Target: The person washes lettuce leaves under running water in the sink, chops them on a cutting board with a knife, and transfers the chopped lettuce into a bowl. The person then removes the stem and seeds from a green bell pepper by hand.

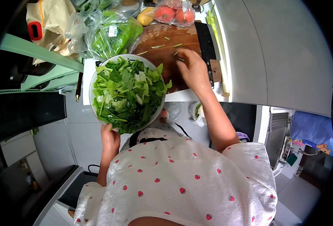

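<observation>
My left hand [110,139] grips the near edge of a large white bowl [92,98], tilted towards me over the counter's edge. Cut leafy greens [127,94] fill it. Over the wooden cutting board [166,37] reaches my right hand [194,68], its thumb apart from its bent fingers, close to small bits of green stem [178,45]. Whether the fingertips touch a bit is hard to see. A black-handled kitchen knife [204,41] lies along the board's right side, right beside that hand.
Behind the bowl sits a plastic bag of green vegetables [115,34]. A potato [145,17] and bagged tomatoes [174,15] stand at the back. A long green onion [221,49] lies along the right edge. Below, a bin [196,111] stands on the floor.
</observation>
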Action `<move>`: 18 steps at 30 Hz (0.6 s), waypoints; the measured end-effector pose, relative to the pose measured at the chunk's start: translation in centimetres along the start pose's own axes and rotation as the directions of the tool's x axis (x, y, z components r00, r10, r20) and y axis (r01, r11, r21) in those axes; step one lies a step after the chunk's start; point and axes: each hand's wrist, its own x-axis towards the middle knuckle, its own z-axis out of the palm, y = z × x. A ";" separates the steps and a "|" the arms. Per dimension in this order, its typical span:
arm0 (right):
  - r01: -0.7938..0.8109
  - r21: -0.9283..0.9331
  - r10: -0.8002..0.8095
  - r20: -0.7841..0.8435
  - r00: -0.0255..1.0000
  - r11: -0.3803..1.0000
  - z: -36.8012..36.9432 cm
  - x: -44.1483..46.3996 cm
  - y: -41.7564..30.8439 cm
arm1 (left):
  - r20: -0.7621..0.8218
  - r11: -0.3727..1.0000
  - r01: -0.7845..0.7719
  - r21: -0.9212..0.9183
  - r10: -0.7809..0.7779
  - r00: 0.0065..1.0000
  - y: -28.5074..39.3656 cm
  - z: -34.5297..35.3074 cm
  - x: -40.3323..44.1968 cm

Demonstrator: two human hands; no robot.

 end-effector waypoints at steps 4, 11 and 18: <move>-0.264 -0.356 0.282 -0.001 0.959 0.896 0.0 -3.9 4.7 | -0.087 1.000 0.022 -0.003 -0.022 0.996 1.1 0.7 -1.1; -0.148 -0.335 0.139 -0.052 0.989 0.931 4.7 -2.2 6.9 | -0.079 0.999 0.044 0.000 -0.044 0.996 1.0 -2.4 -0.8; -0.215 -0.331 0.124 -0.275 0.953 0.919 4.7 2.3 6.6 | -0.142 0.999 -0.046 -0.013 0.044 0.989 1.9 -2.2 -2.1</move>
